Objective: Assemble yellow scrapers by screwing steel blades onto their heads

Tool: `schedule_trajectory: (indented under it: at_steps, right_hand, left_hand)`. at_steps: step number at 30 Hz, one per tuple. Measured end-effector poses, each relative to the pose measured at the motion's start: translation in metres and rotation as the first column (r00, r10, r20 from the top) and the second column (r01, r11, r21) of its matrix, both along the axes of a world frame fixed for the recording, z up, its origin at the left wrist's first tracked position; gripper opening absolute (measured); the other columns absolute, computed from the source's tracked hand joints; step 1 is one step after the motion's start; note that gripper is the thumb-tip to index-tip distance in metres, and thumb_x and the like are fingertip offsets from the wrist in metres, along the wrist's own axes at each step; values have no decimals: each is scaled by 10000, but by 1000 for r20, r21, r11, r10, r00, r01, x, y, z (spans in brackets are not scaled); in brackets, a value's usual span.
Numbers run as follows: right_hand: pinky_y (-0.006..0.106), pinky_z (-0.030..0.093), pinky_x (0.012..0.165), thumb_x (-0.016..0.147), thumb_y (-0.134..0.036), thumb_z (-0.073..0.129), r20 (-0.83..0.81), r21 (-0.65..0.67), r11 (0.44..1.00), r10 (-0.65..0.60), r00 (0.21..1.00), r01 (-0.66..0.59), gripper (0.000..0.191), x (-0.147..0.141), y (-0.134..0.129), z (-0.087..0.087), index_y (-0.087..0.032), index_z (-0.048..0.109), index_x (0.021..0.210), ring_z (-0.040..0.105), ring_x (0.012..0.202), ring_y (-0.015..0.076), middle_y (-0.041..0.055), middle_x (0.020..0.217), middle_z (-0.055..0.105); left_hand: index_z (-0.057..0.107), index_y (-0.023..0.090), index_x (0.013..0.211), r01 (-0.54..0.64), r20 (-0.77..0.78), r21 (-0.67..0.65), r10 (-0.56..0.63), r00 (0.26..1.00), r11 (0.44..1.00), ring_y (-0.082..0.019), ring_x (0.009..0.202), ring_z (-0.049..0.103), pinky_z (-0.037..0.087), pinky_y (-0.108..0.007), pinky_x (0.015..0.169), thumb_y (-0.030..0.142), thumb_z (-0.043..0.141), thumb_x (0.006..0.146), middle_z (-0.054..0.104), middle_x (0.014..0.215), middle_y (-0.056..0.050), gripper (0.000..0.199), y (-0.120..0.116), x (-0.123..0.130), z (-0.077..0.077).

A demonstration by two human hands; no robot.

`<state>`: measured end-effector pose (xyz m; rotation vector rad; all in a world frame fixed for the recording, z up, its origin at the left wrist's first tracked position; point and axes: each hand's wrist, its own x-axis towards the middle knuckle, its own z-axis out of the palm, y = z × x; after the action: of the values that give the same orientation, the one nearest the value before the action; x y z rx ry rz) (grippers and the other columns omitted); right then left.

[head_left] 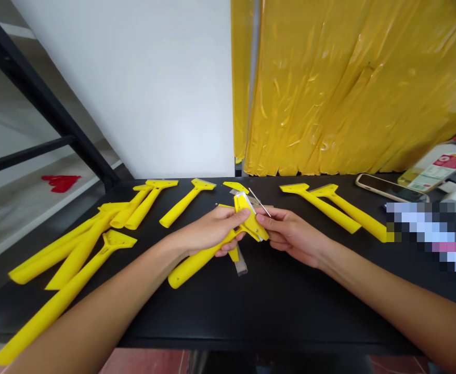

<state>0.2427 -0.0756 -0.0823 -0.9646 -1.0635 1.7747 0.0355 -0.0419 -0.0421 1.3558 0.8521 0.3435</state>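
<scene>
My left hand (216, 228) is wrapped round the head end of a yellow scraper (196, 266), whose handle points down to the left. A pale metal strip runs along the scraper's head. My right hand (290, 232) is closed, its fingers at the right side of that head, and it pinches a thin metal rod (259, 201) that slants up to the left. Below my hands a grey metal blade (241, 264) lies on the black table (251, 311). Behind the head are a loose yellow plate (234, 185) and more metal pieces, partly hidden.
Several yellow scrapers (72, 280) lie at the left, with one more (181, 206) nearer the middle. Two scrapers (329, 208) lie at the right, by a phone (391, 188) and a labelled bottle (438, 169). A white panel (142, 93) and yellow sheeting (352, 93) stand behind.
</scene>
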Motion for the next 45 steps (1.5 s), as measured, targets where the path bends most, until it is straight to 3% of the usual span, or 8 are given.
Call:
schedule_trajectory:
  at_steps: [8,13,16,23,32,37,42,45]
  right_hand:
    - [250,263,466,889,-465,694,290,336,939,-183,939,79,325,-8,-6,1,-252,758,1127,334,517,84,-25,729,576]
    - [328,475,858,906,-451,677,329,517,856,-220,918,20,269,-5,-3,1,-279,779,1086,608,907,196,21,967,704]
    - [336,472,873,864,-453,729,311,499,866,-207,928,26,270,-4,-2,-1,-260,784,1044,607,906,196,19,962,708]
    - [246,283,501,810,-454,783,290,360,927,-215,933,102,263,-5,-5,-1,-208,751,896,311,536,76,-38,689,546]
    - [249,166,437,803,-540,754,268,271,952,-219,938,144,353,-8,-5,5,-192,712,841,221,503,69,-50,655,450]
    - [244,254,459,933,-536,544,255,337,877,-435,863,343,391,12,8,11,-203,745,975,325,532,97,-14,737,485]
    - [320,452,707,923,-393,606,539,693,718,-573,617,62,268,36,19,11,-210,711,1088,597,735,186,26,780,681]
    - [317,459,714,887,-391,680,529,706,705,-589,611,68,229,38,18,14,-218,658,1035,617,692,176,-2,711,689]
  left_hand:
    - [486,189,753,66,-141,162,-43,989,985,-61,404,443,315,-183,367,514,550,982,478,558,56,402,1,0,1]
    - [493,187,773,79,-163,183,-49,985,980,-62,413,446,321,-174,369,510,558,978,480,565,57,388,0,-1,2]
    - [495,188,800,99,-150,171,-73,986,980,-60,421,444,329,-175,368,507,541,984,488,605,53,371,0,-2,1]
    - [490,192,768,100,-161,181,-70,984,979,-64,427,436,317,-187,380,537,529,979,487,599,40,406,0,-2,2]
    - [487,197,758,106,-134,188,-82,988,976,-72,409,428,312,-203,385,519,531,987,490,571,36,398,2,-3,1]
    - [470,196,693,-138,-63,250,158,985,958,-76,386,416,330,-217,408,443,530,1001,451,515,37,400,16,-17,17]
    - [497,183,663,-370,2,316,390,921,874,-73,379,398,339,-218,436,375,502,1016,447,480,23,403,35,-30,22]
    - [507,178,668,-429,61,306,432,900,850,-74,394,394,325,-219,423,335,521,1008,465,511,14,375,39,-30,18]
